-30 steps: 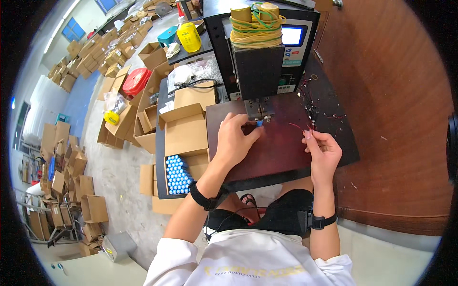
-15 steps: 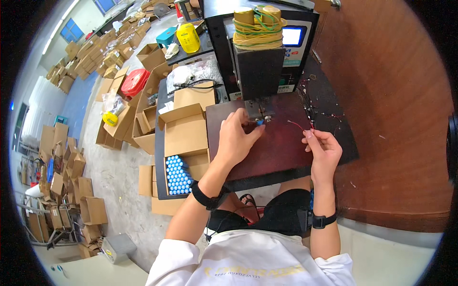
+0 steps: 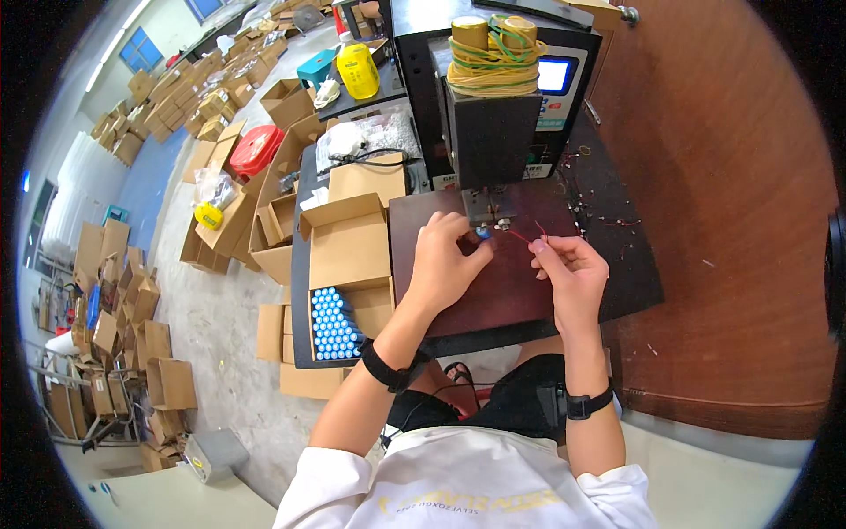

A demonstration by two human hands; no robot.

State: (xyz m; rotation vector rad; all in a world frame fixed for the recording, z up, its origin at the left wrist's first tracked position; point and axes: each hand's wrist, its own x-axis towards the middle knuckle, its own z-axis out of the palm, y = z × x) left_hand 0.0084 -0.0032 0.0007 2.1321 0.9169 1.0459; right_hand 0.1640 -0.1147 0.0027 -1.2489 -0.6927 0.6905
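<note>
My left hand (image 3: 445, 264) is closed around a small blue cylindrical battery (image 3: 483, 233), mostly hidden by the fingers. Its end sits at the metal tips under the head (image 3: 487, 207) of a black benchtop machine that looks like a spot welder. Between thumb and fingers, my right hand (image 3: 575, 271) pinches a thin red wire (image 3: 518, 235). The wire's free end reaches left to the tips beside the battery; whether it touches cannot be made out. Below both hands lies a dark red work plate (image 3: 493, 286).
Left of the plate, an open cardboard box (image 3: 351, 238) holds several blue batteries (image 3: 333, 326) standing upright. Thin wires (image 3: 608, 219) lie scattered on the black mat at right. A yellow container (image 3: 358, 70) stands behind. Rubber bands (image 3: 493, 66) wrap the machine's brass posts. A brown wooden panel (image 3: 731, 264) fills the right.
My right hand has moved left with the red wire, bringing its end up to the machine's tips. My left hand keeps the battery under the head. The whole view has shifted slightly.
</note>
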